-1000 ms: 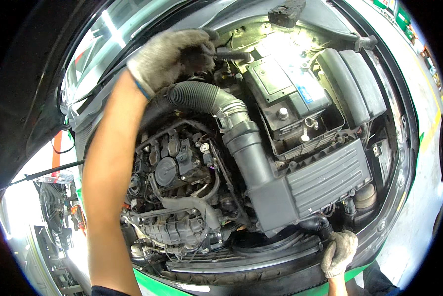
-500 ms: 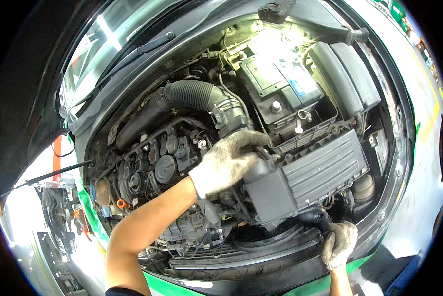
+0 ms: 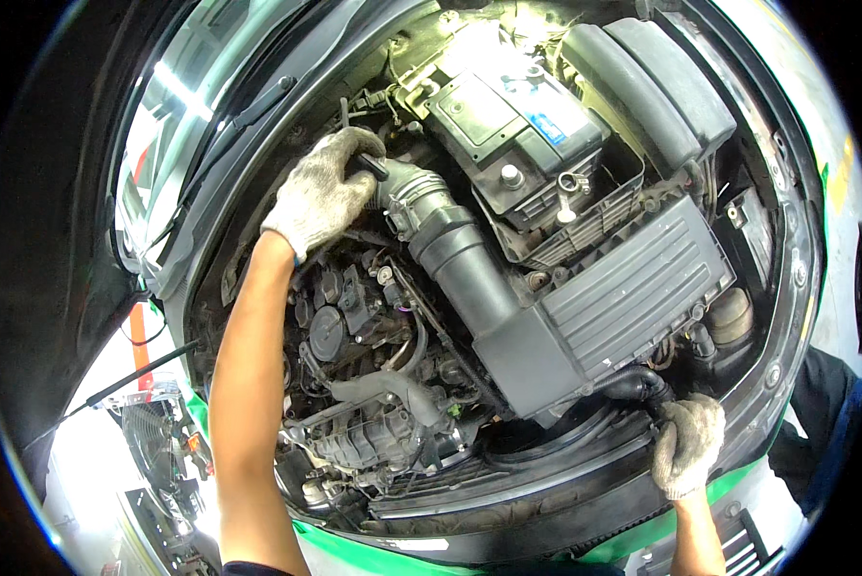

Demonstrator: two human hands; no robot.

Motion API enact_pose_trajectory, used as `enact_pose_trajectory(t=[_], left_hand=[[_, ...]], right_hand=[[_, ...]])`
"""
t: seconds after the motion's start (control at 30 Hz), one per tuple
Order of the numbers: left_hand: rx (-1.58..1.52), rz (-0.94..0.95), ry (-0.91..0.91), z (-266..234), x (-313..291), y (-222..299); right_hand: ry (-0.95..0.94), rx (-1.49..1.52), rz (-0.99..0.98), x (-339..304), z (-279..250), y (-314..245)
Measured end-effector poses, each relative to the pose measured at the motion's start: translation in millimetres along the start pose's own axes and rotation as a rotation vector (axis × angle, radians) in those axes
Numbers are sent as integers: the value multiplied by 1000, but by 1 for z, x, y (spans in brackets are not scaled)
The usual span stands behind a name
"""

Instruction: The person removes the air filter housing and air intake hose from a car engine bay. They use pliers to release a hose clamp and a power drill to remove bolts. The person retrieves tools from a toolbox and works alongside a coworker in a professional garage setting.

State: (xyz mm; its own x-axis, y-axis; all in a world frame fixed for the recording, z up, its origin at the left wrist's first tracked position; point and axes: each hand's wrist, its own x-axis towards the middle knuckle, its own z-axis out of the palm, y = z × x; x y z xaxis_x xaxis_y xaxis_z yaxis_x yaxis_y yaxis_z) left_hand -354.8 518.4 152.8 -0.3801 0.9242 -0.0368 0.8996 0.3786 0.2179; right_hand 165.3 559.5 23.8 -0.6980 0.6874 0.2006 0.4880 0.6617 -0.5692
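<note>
Since both gloved hands are deep in a cramped engine bay, I'd say there's plenty that could go sideways. From the head view — the only one — the left hand [image 3: 323, 187] is up at the bend of the big intake duct [image 3: 404, 182], right above the metal clamp on it. Its fingers are hooked over, thumb apart, with something dark between them; honestly can't tell if they're gripping that or just resting on the duct. If it's a hard pull from there, my worry is a cracked plastic neck or knuckles slipping into the brackets and wiring around it.

The right hand [image 3: 690, 446] is down at the front edge, fingers curled tight at the lower end of the black elbow hose [image 3: 639, 384], just below the air box [image 3: 633, 298]. Looks like they're closed around it, though the palm side is hidden. Old rubber can tear if it gets twisted while stuck.

Also, there's the battery [image 3: 527, 120] beyond the air box: a loose-looking ring terminal [image 3: 573, 180] sits beside its post [image 3: 512, 176], apart from it. If a cable gets knocked, that could swing onto the post and maybe spark. The engine [image 3: 327, 331] is bare on top too, so anything dropped would vanish among the hoses.
</note>
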Motion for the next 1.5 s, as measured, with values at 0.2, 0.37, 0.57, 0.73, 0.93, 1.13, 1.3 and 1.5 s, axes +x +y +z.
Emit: enact_pose_trajectory(t=[0.2,0.37,0.57,0.73,0.93,1.13,1.3,1.5], left_hand=[[-270,-31,-16,15,-47,0],[-389,-154,176,41,-71,4],[-501,-219,139,33,-80,14],[-855,-304,102,34,-78,17],[-631,-285,43,33,-68,7],[-421,-226,-40,27,-48,7],[-618,-464,136,37,-64,19],[-591,-691,-223,23,-46,28]], right_hand=[[24,-3,4,-2,3,1],[37,5,-14,0,2,0],[69,-2,-34,-2,4,2],[93,5,-50,-2,5,1],[107,12,-68,-5,6,3],[58,-18,-25,-7,6,5],[96,-38,-68,-4,5,0],[137,-28,-76,-4,1,-3]])
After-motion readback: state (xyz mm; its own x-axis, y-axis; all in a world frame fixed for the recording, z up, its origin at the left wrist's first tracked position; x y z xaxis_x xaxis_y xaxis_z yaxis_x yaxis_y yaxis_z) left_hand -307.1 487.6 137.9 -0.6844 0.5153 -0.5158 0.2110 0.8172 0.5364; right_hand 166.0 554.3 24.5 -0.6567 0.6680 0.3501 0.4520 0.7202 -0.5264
